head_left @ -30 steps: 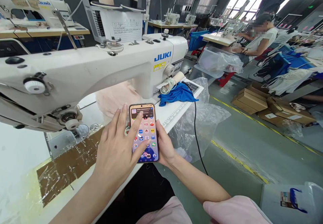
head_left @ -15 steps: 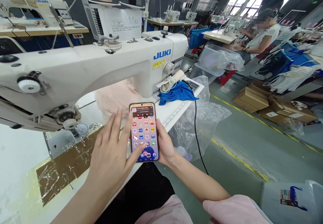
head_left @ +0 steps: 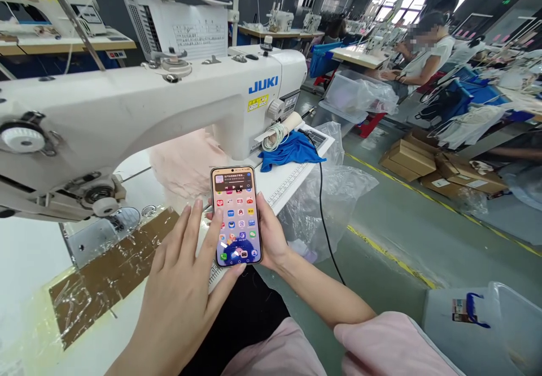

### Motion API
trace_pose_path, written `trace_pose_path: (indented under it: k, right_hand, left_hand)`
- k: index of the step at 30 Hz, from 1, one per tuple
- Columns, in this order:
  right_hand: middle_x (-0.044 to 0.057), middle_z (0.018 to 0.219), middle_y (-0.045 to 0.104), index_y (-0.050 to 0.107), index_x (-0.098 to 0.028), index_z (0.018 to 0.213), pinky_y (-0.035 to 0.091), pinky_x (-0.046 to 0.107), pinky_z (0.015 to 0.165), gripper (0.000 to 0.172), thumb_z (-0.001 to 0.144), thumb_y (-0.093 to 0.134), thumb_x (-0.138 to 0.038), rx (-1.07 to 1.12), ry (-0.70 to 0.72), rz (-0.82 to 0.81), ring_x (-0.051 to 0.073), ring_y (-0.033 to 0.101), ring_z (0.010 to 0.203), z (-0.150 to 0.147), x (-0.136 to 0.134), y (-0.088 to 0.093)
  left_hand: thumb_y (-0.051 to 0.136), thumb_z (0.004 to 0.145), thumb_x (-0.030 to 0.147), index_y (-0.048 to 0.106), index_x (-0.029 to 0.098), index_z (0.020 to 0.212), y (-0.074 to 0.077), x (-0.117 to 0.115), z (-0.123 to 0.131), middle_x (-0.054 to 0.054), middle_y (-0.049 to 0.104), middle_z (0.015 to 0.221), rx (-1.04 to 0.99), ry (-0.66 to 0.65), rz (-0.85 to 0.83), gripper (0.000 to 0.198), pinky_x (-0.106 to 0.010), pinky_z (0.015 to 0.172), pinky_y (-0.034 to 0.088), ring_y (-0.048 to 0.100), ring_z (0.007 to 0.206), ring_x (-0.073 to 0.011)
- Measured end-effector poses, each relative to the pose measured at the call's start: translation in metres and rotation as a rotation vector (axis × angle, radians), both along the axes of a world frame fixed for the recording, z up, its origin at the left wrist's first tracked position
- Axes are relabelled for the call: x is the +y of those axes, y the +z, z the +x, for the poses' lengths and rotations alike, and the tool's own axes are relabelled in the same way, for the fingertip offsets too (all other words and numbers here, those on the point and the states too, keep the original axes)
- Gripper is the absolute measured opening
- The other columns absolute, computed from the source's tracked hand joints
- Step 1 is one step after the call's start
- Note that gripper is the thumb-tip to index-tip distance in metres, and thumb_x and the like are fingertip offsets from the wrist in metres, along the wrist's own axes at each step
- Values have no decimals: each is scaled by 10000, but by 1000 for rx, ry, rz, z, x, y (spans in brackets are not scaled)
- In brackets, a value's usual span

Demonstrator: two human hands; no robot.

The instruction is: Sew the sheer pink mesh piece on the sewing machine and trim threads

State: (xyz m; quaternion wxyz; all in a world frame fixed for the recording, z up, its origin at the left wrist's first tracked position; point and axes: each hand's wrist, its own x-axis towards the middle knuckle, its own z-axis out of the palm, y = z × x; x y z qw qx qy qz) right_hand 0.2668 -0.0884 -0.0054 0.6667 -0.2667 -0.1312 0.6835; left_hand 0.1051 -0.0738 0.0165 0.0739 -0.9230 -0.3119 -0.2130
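Note:
A smartphone (head_left: 237, 223) with its screen lit, showing rows of app icons, is held upright in front of the sewing machine (head_left: 182, 99). My right hand (head_left: 273, 235) grips it from the right edge, and part of that hand is hidden behind the phone. On the other side my left hand (head_left: 186, 269) is open, its fingers spread. One left fingertip overlaps the phone's left edge; whether it touches the glass I cannot tell. The left thumb points at the phone's lower edge. Pale pink fabric (head_left: 182, 161) lies under the machine's arm.
Blue cloth (head_left: 290, 153) and a coil of pale cord (head_left: 274, 138) rest by the machine's right end. A black cable (head_left: 324, 218) hangs past clear plastic bags (head_left: 313, 212). Cardboard boxes (head_left: 410, 161) and a plastic bin (head_left: 461, 331) stand at right. Another person (head_left: 427, 62) sits farther back.
My left thumb has moved off the screen, down to the phone's lower edge. The whole view has shifted slightly, with things now sitting farther left. My right hand keeps its grip.

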Motion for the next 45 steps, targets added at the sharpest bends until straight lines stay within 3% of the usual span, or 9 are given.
trace_pose_path:
  k: [9, 14, 17, 22, 27, 33, 39, 45]
  right_hand:
    - [123, 1118, 729, 625, -121, 1250, 422, 443, 1076, 639, 998, 229, -554, 15, 40, 49, 244, 663, 1106, 0, -1, 0]
    - [97, 1141, 724, 636, -133, 1209, 407, 414, 1092, 553, 1009, 276, -501, 22, -42, -28, 220, 670, 1081, 0, 0, 1]
    - [119, 1111, 729, 642, -118, 1196, 426, 433, 1069, 581, 1000, 277, -524, 14, -22, 1, 238, 670, 1075, 1, 1, 0]
    - [146, 1070, 732, 623, -107, 1235, 450, 466, 1033, 661, 985, 228, -574, 8, 62, 96, 257, 677, 1049, 5, 1, -4]
    - [143, 1103, 721, 610, -126, 1253, 469, 476, 1008, 619, 994, 234, -544, -5, 20, 80, 258, 677, 1042, 6, 1, -2]
    - [139, 1107, 720, 615, -128, 1244, 472, 473, 1008, 622, 995, 228, -547, -16, 11, 42, 253, 680, 1037, 5, 0, -1]
    - [142, 1058, 734, 636, -117, 1212, 465, 465, 1014, 646, 998, 203, -547, -16, 21, 34, 246, 696, 988, 4, 0, 0]
    - [107, 1175, 701, 651, -153, 1217, 485, 385, 993, 607, 1003, 233, -537, -7, -6, 95, 206, 688, 977, 3, 0, 0]
  left_hand:
    - [327, 980, 535, 349, 159, 1483, 9, 7, 16, -199, 214, 1601, -8, -24, 37, 628, -506, 970, 433, 332, 1417, -397]
    - [298, 983, 546, 309, 151, 1507, 3, 7, 2, -213, 209, 1599, 32, 23, 42, 656, -533, 976, 431, 319, 1420, -409]
    - [277, 987, 545, 291, 171, 1519, 0, 2, -8, -203, 200, 1603, 57, 51, 15, 650, -538, 975, 432, 311, 1424, -410]
    - [315, 979, 552, 290, 206, 1523, -8, -15, -19, -192, 201, 1607, 96, -11, 7, 646, -532, 1008, 395, 281, 1444, -396]
    - [348, 965, 559, 269, 193, 1534, -17, -31, -29, -195, 203, 1606, 115, -43, -26, 681, -519, 1083, 315, 248, 1458, -392]
    - [413, 952, 528, 287, 193, 1528, -22, -33, -29, -197, 216, 1601, 128, -55, -22, 678, -500, 1109, 279, 242, 1464, -375]
    - [361, 966, 543, 257, 137, 1533, -19, -29, -29, -204, 241, 1592, 115, -40, 15, 705, -498, 1095, 296, 266, 1453, -378]
    - [279, 975, 588, 263, 90, 1522, -11, -18, -29, -209, 259, 1584, 104, 19, 31, 740, -501, 1061, 347, 286, 1444, -379]
